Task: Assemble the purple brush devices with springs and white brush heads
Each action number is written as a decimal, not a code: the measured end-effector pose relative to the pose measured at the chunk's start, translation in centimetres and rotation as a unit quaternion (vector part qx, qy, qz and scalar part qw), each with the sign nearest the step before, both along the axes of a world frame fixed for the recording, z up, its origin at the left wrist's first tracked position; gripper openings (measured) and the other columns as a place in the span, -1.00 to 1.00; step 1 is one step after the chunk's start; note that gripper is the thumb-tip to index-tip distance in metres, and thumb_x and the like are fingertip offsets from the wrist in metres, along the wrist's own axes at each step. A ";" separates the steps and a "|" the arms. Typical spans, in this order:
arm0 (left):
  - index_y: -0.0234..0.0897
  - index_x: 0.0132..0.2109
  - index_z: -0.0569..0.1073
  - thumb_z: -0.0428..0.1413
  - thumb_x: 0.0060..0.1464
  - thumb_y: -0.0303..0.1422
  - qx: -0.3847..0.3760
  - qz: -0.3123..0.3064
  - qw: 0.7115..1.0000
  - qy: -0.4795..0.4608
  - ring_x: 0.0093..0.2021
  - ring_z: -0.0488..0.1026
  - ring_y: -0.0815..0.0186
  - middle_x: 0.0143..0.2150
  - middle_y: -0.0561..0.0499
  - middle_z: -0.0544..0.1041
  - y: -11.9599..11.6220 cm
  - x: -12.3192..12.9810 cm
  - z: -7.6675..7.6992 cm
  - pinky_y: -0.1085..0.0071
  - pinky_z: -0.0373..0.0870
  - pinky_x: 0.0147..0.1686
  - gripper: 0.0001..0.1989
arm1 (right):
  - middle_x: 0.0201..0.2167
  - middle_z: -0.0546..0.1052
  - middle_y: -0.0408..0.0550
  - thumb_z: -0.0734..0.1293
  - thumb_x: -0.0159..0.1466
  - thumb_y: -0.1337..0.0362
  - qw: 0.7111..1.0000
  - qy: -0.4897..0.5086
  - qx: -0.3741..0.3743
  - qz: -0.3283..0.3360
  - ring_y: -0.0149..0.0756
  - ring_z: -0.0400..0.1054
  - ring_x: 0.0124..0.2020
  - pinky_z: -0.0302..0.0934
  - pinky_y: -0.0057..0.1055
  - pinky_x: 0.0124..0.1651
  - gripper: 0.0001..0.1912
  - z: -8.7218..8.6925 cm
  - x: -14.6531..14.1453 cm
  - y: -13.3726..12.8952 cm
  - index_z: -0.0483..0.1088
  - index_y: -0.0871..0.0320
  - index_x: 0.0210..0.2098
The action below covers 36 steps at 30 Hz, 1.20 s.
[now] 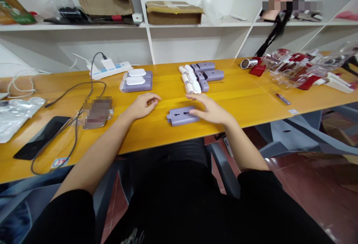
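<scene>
My left hand [144, 106] rests on the yellow wooden table [246, 104], its fingers loosely curled and holding nothing visible. My right hand [209, 110] lies with extended fingers over the right end of a flat lilac-grey plastic casing [180, 117], touching or just above it. That casing has dark slots and sits between my hands. Farther back stand a group of similar lilac casings [205, 74] and several white cylindrical parts [189, 81]. A lilac unit with white oval caps [136, 81] lies beyond my left hand.
A white power strip [110, 70] with cables, a black phone [41, 137] and a blurred flat object [97, 112] lie on the left. Clear plastic packaging with red parts [293, 68] and a small screwdriver [281, 97] lie on the right. White shelves stand behind the table.
</scene>
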State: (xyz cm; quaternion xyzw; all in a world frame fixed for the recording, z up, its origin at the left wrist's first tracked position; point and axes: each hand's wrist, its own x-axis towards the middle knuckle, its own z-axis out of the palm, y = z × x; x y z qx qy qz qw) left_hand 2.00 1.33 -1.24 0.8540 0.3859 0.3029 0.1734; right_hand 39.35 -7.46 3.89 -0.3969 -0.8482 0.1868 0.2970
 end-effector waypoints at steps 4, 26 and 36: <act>-0.20 0.10 0.69 0.15 0.37 -0.11 -0.016 -0.002 1.000 -0.007 -0.19 0.62 0.14 -0.06 -0.12 0.76 0.0 0.1 0.0 0.13 0.60 -0.06 -0.64 | 0.28 0.69 0.06 0.35 0.54 0.05 0.992 0.065 -0.004 -0.106 0.03 0.61 0.27 0.47 0.10 0.42 -0.46 0.6 2.7 2.6 0.52 -0.08 0.46; -0.05 0.11 0.70 0.44 0.25 0.11 -0.026 -0.171 0.985 0.021 0.32 0.53 -0.09 0.26 -0.16 0.61 -2.4 1.3 2.3 -0.17 0.43 0.47 -0.53 | 0.06 0.75 0.15 0.40 0.57 0.00 0.992 -0.016 -0.003 -0.123 0.09 0.64 -0.05 0.49 0.05 0.19 -0.60 -0.6 -2.6 2.8 0.67 0.12 0.20; -0.17 -0.30 0.47 0.52 0.04 0.22 -0.047 -0.125 0.991 0.026 0.28 0.47 -0.07 0.22 -0.14 0.49 -2.4 0.6 2.8 -0.14 0.45 0.39 -0.38 | 0.02 0.77 0.25 0.62 0.35 0.28 0.932 -0.306 -0.061 -0.183 0.20 0.66 0.12 0.48 -0.03 0.25 -0.70 3.7 -1.5 16.5 0.77 0.23 0.05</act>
